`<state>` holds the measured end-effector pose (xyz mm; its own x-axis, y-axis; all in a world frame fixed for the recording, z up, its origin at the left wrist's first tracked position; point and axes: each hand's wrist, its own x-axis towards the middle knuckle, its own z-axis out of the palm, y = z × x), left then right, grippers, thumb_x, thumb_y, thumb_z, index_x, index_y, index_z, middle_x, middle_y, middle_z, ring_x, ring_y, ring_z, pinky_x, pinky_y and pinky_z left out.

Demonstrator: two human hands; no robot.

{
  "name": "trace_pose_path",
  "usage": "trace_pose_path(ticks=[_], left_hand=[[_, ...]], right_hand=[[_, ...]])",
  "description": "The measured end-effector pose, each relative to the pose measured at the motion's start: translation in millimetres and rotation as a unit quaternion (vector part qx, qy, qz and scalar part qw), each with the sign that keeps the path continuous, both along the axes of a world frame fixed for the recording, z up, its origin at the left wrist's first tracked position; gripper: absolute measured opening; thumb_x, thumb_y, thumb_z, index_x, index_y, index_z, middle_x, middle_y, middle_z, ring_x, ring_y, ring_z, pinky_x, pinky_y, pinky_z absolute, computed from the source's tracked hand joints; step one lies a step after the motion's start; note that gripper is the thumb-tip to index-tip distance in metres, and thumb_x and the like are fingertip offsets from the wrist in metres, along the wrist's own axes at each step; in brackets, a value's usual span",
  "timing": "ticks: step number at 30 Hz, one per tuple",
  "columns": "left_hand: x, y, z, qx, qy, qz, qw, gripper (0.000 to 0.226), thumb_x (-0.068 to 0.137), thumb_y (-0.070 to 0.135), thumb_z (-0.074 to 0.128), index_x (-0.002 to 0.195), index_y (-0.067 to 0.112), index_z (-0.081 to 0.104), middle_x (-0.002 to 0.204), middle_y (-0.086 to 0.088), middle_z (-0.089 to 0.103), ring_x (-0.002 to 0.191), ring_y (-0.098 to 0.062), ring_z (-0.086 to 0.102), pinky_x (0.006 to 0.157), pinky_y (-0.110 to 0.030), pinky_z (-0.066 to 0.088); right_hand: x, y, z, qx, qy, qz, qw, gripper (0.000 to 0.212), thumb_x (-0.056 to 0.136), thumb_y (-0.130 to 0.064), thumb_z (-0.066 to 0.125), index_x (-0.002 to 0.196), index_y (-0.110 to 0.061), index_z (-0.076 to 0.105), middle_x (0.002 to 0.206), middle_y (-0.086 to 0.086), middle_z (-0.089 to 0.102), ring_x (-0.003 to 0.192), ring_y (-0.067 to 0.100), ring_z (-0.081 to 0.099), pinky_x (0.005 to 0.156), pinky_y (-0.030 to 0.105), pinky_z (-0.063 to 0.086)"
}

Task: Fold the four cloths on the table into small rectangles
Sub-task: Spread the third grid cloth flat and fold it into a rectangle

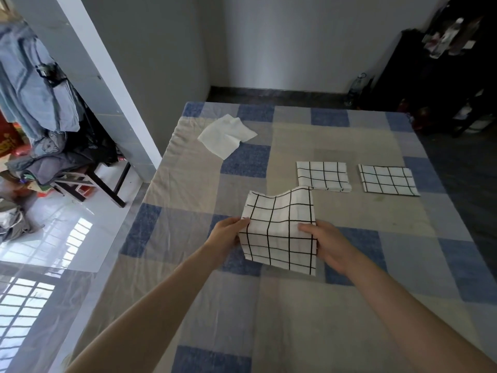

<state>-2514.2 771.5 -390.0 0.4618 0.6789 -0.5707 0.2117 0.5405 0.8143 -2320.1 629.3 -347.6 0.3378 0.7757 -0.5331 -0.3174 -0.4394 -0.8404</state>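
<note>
Both hands pinch one checked cloth (279,230) above the surface (349,211): left hand (227,235) on its left edge, right hand (322,243) on its right, long axis running away from the person.

The cloth (279,232) I hold is white with a black grid. Two folded cloths (323,175) (387,180) beyond it carry the same white-and-black grid. The far cloth (226,135) is plain white. The table cover (295,305) under my arms is checked in blue, grey and beige.
</note>
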Motion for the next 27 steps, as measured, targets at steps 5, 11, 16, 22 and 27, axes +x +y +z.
trace_pose_path(ticks=[5,11,16,22,27], left_hand=[[6,2,19,0.152,0.014,0.032,0.988,0.027,0.086,0.018,0.071,0.110,0.024,0.059,0.084,0.001,0.069,0.070,-0.011,0.061,0.061,-0.021,0.050],[-36,-37,-24,0.299,0.102,-0.090,0.944,0.036,0.082,0.017,0.068,0.113,0.029,0.052,0.064,-0.001,0.062,0.057,-0.008,0.056,0.058,-0.031,0.046],[-61,-69,-59,0.350,0.261,-0.197,0.878,0.040,0.082,0.023,0.064,0.118,0.029,0.047,0.069,0.005,0.062,0.069,-0.010,0.059,0.064,-0.034,0.043],[-59,-72,-60,0.391,0.288,-0.207,0.849,0.041,0.087,0.025,0.060,0.124,0.027,0.043,0.072,0.010,0.057,0.077,-0.012,0.053,0.066,-0.031,0.032],[-55,-72,-56,0.431,0.340,-0.248,0.798,0.044,0.090,0.025,0.053,0.132,0.024,0.040,0.096,0.010,0.056,0.097,-0.016,0.053,0.082,-0.033,0.039]], right_hand=[[9,-1,3,0.005,-0.179,-0.001,0.984,0.030,0.088,-0.034,0.063,0.089,-0.005,0.070,0.085,0.004,0.073,0.081,0.022,0.069,0.076,0.036,0.051],[-24,-48,-36,-0.042,-0.291,0.051,0.954,0.026,0.085,-0.019,0.069,0.060,-0.013,0.064,0.050,-0.011,0.054,0.047,-0.001,0.049,0.051,0.021,0.034],[-37,-84,-111,-0.154,-0.414,0.085,0.893,0.055,0.079,-0.029,0.074,0.040,-0.019,0.037,0.041,-0.007,0.035,0.042,0.005,0.034,0.048,0.028,0.030],[-42,-87,-128,-0.187,-0.457,0.070,0.867,0.048,0.080,-0.038,0.072,0.045,-0.026,0.041,0.065,0.004,0.055,0.067,0.021,0.055,0.063,0.036,0.049],[-48,-83,-111,-0.195,-0.456,0.059,0.867,0.039,0.084,-0.036,0.070,0.051,-0.031,0.049,0.077,0.002,0.058,0.077,0.019,0.057,0.066,0.033,0.046]])
